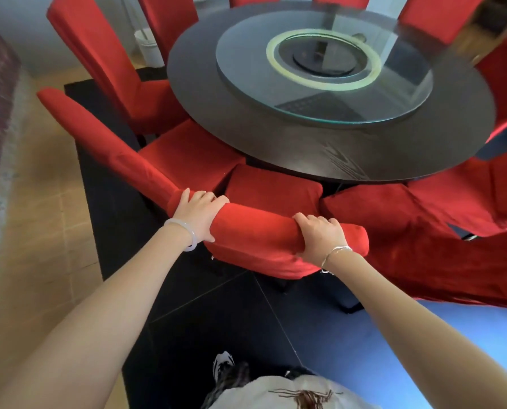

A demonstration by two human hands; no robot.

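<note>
A dining room with a tan tiled floor (39, 231) at the left and a black mat (216, 320) underfoot holds a round dark table (305, 143) ringed by red-covered chairs, a glass turntable (393, 93) lying on its top. The nearest red chair (261, 231) stands at the table's near edge, its seat tucked partly under the rim and its padded top rail facing the person. The left hand (199, 215), a pale bangle (184, 233) on its wrist, grips the rail's left end, and the right hand (320, 236), wearing a thin silver bracelet (334, 255), grips near its right end, fingers of both curled over the top.
</note>
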